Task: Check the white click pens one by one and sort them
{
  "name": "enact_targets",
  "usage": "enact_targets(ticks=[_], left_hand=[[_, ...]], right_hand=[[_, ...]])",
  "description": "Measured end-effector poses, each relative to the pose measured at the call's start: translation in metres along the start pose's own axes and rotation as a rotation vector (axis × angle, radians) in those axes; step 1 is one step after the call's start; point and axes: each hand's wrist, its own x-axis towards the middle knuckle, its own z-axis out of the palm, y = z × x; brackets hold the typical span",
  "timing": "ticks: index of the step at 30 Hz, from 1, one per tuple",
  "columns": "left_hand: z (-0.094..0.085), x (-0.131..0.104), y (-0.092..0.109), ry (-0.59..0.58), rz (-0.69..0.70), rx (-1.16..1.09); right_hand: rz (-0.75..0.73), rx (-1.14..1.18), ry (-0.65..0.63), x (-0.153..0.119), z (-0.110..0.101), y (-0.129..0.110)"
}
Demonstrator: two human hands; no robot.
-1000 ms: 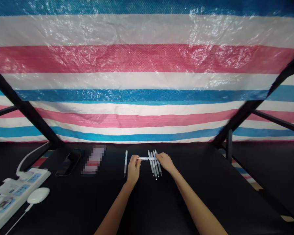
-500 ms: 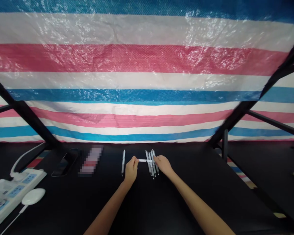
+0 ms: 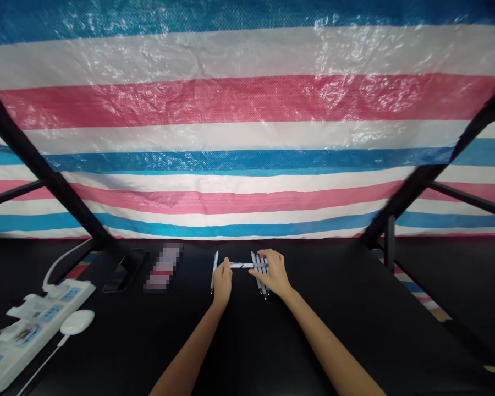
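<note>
My left hand [image 3: 223,283] pinches a white pen [image 3: 242,265] that lies crosswise, its grey end reaching over a row of pens. My right hand [image 3: 276,275] is at that row, thumb and fingers spread apart around the pen's grey end. Several white-and-grey pens [image 3: 265,290] lie side by side on the black table, partly covered by my right hand. One more pen [image 3: 216,259] rests just left of my left hand, which hides part of it.
On the left are a white power strip [image 3: 45,324] with plugs, a white round-headed cable device [image 3: 77,322], a dark phone [image 3: 124,272] and a pixelated item [image 3: 164,268]. Black frame bars [image 3: 76,203] slope at both sides. A striped sheet [image 3: 247,99] hangs behind.
My right hand has loosened from the crosswise pen's end and spread its fingers over the row. My left hand keeps its pinch. The view has shifted a little to the left.
</note>
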Motion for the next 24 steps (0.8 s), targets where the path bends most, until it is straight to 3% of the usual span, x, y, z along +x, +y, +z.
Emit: enact_targets(ticks=[3, 7, 10, 13, 17, 21, 24], left_hand=[[0.000, -0.001, 0.001, 0.017, -0.001, -0.008], [0.000, -0.002, 0.001, 0.007, -0.001, -0.016], [0.000, -0.001, 0.000, 0.016, 0.003, 0.000], [0.000, 0.000, -0.003, 0.030, 0.018, 0.012], [0.001, 0.002, -0.006, 0.023, 0.040, 0.027], [0.001, 0.001, -0.006, 0.018, 0.059, 0.059], [0.002, 0.001, -0.004, 0.019, 0.053, 0.056]], right_hand=[[0.142, 0.019, 0.022, 0.002, -0.001, 0.002], [0.281, 0.093, -0.042, -0.003, 0.000, 0.007], [0.282, 0.249, -0.057, -0.010, 0.003, 0.015], [0.254, 0.415, 0.040, -0.018, 0.006, 0.023], [0.348, 0.551, 0.140, -0.022, 0.009, 0.025], [0.437, 0.676, 0.065, -0.020, 0.011, 0.021], [0.389, 0.750, 0.051, -0.019, 0.011, 0.021]])
